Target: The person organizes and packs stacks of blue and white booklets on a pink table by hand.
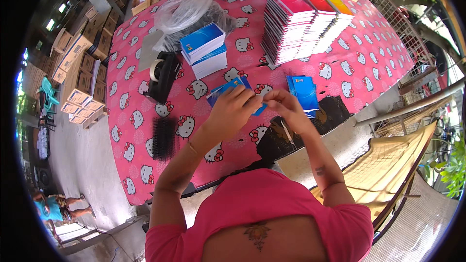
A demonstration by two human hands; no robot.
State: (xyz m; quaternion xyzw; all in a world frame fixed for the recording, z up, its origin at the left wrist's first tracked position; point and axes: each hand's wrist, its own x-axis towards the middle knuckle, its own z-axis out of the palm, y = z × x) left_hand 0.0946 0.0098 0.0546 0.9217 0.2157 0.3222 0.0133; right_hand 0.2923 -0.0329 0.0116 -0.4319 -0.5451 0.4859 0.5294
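Near the near edge of our worktop [194,109], our left hand [237,102] grips at least one blue notebook [236,82]; our right hand [286,106] bunches its fingers beside it (gripping or not, we cannot tell). Three tall notebook stacks [303,26] stand toward the far right corner.

Cardboard boxes [86,85] are stacked at the left near green chairs [48,91], a person [51,208] in a teal shirt is at the lower left, a black tape dispenser [165,78] sits on the pink patterned surface [233,154], and at the right are wire mesh [395,23], a yellow cloth [388,165] and leafy plants [454,165].
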